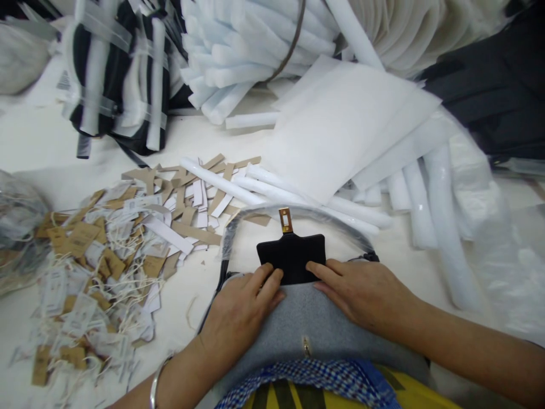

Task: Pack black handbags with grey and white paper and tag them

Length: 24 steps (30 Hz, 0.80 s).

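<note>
A grey felt bag (pixel 306 332) lies on the white table right in front of me. Its black flap (pixel 293 255) points away and ends in a gold clasp (pixel 285 220). My left hand (pixel 244 312) rests on the grey body with its fingertips pressed on the flap's near edge. My right hand (pixel 361 289) lies flat beside it, fingers stretched onto the flap's right corner. A clear plastic-wrapped handle (pixel 238 221) arcs around the flap. A small gold stud (pixel 305 343) shows on the bag's front.
A heap of brown and white paper tags with strings (pixel 102 261) covers the table at left. White foam rolls (pixel 426 216) and flat foam sheets (pixel 349 125) lie beyond the bag. Black bags wrapped in foam strips (pixel 119 79) stand at back left, dark fabric (pixel 498 85) at back right.
</note>
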{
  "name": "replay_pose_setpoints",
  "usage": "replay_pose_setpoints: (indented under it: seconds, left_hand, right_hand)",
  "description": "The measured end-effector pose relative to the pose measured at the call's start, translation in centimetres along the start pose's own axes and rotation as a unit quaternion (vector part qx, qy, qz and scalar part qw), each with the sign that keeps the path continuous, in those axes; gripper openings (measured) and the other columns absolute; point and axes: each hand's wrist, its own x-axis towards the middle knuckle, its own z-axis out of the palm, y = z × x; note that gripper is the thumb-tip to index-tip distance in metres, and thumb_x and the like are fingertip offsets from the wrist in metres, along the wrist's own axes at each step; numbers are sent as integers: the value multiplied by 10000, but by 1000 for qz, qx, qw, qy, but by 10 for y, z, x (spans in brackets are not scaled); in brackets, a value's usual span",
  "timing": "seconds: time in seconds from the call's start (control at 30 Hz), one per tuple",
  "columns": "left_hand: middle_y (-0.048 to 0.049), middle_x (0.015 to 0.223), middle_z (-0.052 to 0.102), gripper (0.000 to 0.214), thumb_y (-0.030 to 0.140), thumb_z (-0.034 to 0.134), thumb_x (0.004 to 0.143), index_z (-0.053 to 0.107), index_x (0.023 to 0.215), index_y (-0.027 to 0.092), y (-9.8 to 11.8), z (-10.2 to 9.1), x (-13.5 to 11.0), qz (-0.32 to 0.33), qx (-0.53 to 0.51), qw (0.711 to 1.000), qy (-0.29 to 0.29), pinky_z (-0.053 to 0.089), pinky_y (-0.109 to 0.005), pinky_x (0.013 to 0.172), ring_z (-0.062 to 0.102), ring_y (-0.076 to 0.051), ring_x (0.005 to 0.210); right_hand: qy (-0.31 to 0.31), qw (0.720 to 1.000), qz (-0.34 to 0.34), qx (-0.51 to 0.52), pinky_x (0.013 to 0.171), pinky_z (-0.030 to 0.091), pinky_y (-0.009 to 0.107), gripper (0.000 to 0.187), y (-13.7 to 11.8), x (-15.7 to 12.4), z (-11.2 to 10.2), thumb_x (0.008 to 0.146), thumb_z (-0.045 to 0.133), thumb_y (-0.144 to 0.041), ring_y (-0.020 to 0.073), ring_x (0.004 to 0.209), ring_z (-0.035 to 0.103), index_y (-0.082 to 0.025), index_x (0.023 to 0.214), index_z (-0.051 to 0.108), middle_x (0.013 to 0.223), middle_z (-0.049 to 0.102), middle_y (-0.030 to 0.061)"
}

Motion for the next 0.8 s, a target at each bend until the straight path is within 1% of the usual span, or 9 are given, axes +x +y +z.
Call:
replay_pose_setpoints:
  seconds: [0.1,0.17,0.23,0.3,0.37,0.43,0.5,0.63,0.8]
  left_hand:
    - [-100,1345,603,304,209,389,1022,605,1235,193,8,-5,2,63,3,997,51,486,-447,974,603,-266,1147]
    - [-77,1259,661,309,156,378,1015,640,1177,182,15,-7,1,109,-14,991,82,472,-402,1003,616,-230,1124]
    - [-53,1163,705,306,142,380,1016,653,1153,168,20,-8,-4,121,-39,989,81,490,-328,976,648,-184,1047]
    - [-58,1180,701,323,282,380,1040,634,1200,166,24,-7,-11,98,-59,992,60,479,-329,1015,647,-179,1078]
    - [-86,1297,646,516,535,366,998,564,1321,185,27,-6,-19,83,-65,994,17,429,-403,1093,596,-211,1203]
    - [-123,1419,549,708,691,357,914,449,1440,227,29,-5,-27,93,-61,993,-33,379,-488,1128,510,-255,1318]
    - [-146,1506,441,729,694,415,902,344,1504,289,31,-4,-33,95,-57,991,-73,338,-546,1138,411,-289,1398]
    - [-148,1560,342,710,641,515,903,307,1515,347,33,-2,-38,75,-80,991,-74,274,-569,1158,342,-303,1437]
    - [-134,1548,363,621,616,461,941,371,1489,339,34,0,-40,77,-86,993,-35,248,-554,1168,350,-298,1428]
  right_hand:
    - [-2,1000,-4,1,495,391,304,352,-1,1,0,977,506,-319,178,645,671,-228,1315,542,962,717,51]
    - [-3,1000,-7,-3,489,397,310,349,-2,2,-1,968,522,-305,184,640,673,-225,1306,552,944,719,46]
    - [-3,1000,-10,-9,480,399,315,345,-2,3,-2,963,531,-299,190,631,674,-221,1297,562,927,720,42]
    - [-2,1000,-12,-13,480,405,312,345,-3,3,-2,961,534,-296,193,633,677,-219,1297,562,935,722,46]
    - [0,1000,-12,-8,491,420,302,349,-2,3,0,962,535,-296,195,656,688,-219,1301,556,960,726,54]
    - [0,1000,-6,1,512,443,294,348,-1,2,2,964,532,-300,202,695,702,-219,1303,545,984,731,61]
    - [1,1000,3,16,538,468,293,330,-1,1,3,967,532,-304,211,733,713,-217,1286,540,1001,735,63]
    - [25,997,17,70,642,524,305,276,-1,-1,-8,950,576,-315,223,851,716,-194,1197,550,1040,728,67]
    - [140,984,48,94,822,530,371,184,-2,22,-30,954,567,-323,242,941,673,-168,1047,603,1010,706,95]
